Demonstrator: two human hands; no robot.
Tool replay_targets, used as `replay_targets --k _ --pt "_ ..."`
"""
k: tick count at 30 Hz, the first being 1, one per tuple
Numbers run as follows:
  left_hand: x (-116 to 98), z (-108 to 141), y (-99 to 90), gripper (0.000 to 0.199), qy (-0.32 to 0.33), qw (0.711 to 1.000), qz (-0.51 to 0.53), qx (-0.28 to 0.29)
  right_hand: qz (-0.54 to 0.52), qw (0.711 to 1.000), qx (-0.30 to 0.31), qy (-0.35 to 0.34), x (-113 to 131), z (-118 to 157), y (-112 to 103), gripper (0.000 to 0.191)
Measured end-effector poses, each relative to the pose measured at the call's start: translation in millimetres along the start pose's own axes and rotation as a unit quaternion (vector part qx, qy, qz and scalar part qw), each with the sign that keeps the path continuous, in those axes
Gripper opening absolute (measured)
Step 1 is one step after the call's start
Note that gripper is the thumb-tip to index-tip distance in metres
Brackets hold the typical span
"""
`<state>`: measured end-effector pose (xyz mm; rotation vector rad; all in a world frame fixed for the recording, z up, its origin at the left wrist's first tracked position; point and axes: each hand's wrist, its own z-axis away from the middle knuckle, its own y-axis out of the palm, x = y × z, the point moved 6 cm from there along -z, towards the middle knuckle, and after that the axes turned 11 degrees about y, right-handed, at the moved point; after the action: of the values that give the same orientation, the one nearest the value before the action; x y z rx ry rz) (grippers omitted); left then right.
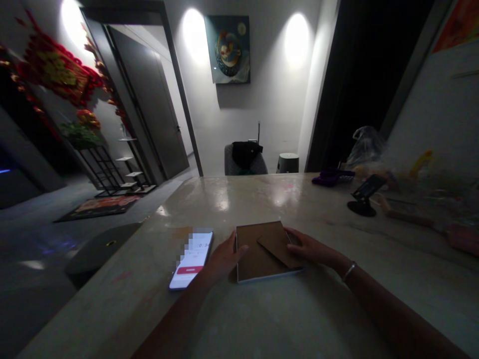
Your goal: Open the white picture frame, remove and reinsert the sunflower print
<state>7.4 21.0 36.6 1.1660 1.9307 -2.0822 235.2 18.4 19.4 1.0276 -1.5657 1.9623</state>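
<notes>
The left hand (224,257) lies relaxed and open, its fingertips (243,251) against the left edge of a flat brown panel (249,254) with a pale rim. The right hand (310,248) is also open, not clenched, and its fingers (294,238) rest over the panel's right side, touching a smaller brown sheet (277,244) that lies skewed on top. Neither hand visibly grips anything. The panel sits on the near part of a pale, glossy worktop (209,209), between the two hands. Just left of the left hand lies a phone (190,259), its screen lit, with a red button and a pixelated patch at the top. A thin silver bangle (350,271) circles the right wrist.

Farther along the worktop on the right are a purple object (331,178), a black phone stand (364,199) on a round base, and a crumpled plastic bag (364,147); a jumble beyond them is too dim to tell. Past the far edge stand a chair (245,159) draped with a black bag and a small lidded cylinder (288,163). A painting (227,49) hangs on the wall behind them. To the left, a mat (99,207) lies on the floor near a black metal plant stand (112,162).
</notes>
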Motion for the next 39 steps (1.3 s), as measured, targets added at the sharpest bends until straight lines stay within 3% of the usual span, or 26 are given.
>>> replay_targets --k 4,11,18,26,32,35,39 --pt "4 0 6.3 0.070 -0.007 0.998 -0.070 0.002 0.106 0.993 -0.040 0.037 -3 -2 14 0.072" --pt "4 -1 14.3 0.065 0.003 0.990 -0.143 0.020 0.174 0.981 -0.078 0.028 13 4 23 0.060" --pt "3 -7 11.1 0.063 0.006 0.992 -0.126 -0.005 0.179 0.983 -0.033 0.009 38 11 36 0.062" --pt "8 -13 10.5 0.058 -0.005 0.996 0.031 -0.087 0.138 0.987 -0.081 -0.029 31 10 33 0.048" --pt "16 -18 12.8 0.051 -0.027 0.975 0.163 -0.149 0.082 0.989 -0.116 -0.041 28 10 27 0.046" --pt "18 -18 15.1 0.048 -0.045 0.946 0.275 -0.168 0.054 0.990 -0.127 -0.042 28 10 23 0.044" --pt "14 -17 22.9 0.048 -0.059 0.869 0.463 -0.166 0.028 0.989 -0.136 -0.050 27 8 21 0.043"
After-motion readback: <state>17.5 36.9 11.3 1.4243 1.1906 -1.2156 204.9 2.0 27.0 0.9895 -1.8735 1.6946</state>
